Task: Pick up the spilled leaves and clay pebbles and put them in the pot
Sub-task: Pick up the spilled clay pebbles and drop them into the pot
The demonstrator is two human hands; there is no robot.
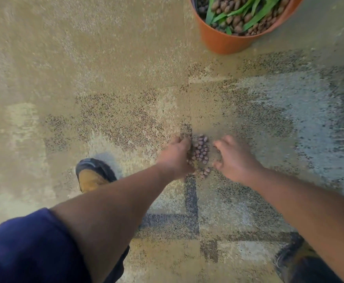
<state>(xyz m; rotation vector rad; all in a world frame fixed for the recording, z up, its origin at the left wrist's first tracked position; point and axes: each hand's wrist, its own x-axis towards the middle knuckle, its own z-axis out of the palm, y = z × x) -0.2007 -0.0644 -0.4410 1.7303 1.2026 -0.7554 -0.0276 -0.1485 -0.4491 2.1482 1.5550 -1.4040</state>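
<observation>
A small heap of brown clay pebbles (pixel 200 154) lies on the patterned carpet in the middle of the view. My left hand (pixel 177 157) presses against the heap's left side with fingers curled toward it. My right hand (pixel 233 158) sits just right of the heap, fingers curved and apart, a narrow gap from the pebbles. Both palms face the heap, cupped around it. An orange plastic pot (pixel 224 40) stands at the top right, holding pebbles and several green leaves (pixel 246 9). No loose leaves show on the floor.
The floor is a beige, grey and dark speckled carpet (pixel 105 78). My left shoe (pixel 93 174), tan with a dark toe, stands left of the hands. My right shoe (pixel 289 254) shows at the bottom right under my forearm.
</observation>
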